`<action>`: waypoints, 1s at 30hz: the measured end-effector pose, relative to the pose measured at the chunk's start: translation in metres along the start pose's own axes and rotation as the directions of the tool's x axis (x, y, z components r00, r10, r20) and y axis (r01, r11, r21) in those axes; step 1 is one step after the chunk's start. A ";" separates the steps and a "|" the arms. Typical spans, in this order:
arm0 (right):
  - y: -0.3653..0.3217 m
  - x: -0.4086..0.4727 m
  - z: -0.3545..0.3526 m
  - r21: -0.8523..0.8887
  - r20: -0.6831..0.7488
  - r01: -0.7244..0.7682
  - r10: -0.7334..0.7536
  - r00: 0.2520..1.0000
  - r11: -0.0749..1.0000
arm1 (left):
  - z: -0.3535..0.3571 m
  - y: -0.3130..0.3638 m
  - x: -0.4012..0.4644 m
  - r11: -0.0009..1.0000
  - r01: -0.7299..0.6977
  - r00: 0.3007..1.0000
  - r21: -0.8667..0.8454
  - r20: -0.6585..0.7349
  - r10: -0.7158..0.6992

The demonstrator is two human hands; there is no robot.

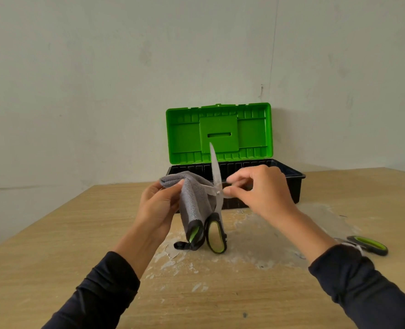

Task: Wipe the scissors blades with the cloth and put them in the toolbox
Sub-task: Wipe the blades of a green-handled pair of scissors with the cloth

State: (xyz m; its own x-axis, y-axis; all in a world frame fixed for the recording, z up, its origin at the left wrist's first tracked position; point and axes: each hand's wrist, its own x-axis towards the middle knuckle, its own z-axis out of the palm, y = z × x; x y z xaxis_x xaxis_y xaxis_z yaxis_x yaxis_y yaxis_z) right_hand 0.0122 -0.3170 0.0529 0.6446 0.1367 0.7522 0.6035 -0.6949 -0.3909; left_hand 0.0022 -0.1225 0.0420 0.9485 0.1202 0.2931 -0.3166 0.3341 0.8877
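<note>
The grey cloth (192, 200) covers one blade of the scissors (216, 184), so only the other blade shows, pointing up and away in front of the toolbox's green lid. One handle loop peeks out under the cloth's lower edge; the other hangs free, black with a lime inner rim. The scissors are held in the air above the counter (54, 233), near its middle. The left hand (158, 205) has its fingers curled around the cloth, thumb pressed on the folded top; how its fingers lie behind the fabric is hidden. The right hand (260, 191) pinches at the pivot, thumb and forefinger closed near the screw, though motion blur makes the exact contact hard to read. The toolbox (291, 176) sits open at the far side, its black base partly blocked by both hands, its inside not visible. A second pair of scissors (370, 244) lies on the counter at the right, blades mostly hidden behind the right sleeve.
</note>
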 end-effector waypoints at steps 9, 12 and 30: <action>-0.006 -0.017 0.029 -0.239 -0.190 -0.082 0.037 0.981 0.968 | -0.005 -0.003 0.006 0.984 0.073 0.976 -0.165 -0.190 -0.104; -0.013 -0.015 0.034 0.007 -0.119 -0.260 0.259 0.959 0.966 | -0.001 -0.005 0.003 0.984 0.073 0.979 -0.162 -0.178 -0.102; -0.003 0.002 0.008 0.594 0.056 -0.481 0.564 0.824 0.644 | 0.003 -0.011 -0.002 0.996 0.049 0.999 -0.080 0.025 -0.047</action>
State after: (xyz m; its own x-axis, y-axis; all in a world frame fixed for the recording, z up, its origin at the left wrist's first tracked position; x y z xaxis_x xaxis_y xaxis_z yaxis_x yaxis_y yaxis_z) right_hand 0.0155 -0.3091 0.0514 0.8976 -0.2400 0.3697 0.3575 -0.0940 -0.9292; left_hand 0.0043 -0.1295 0.0325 0.9623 0.0813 0.2596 -0.2696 0.4136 0.8696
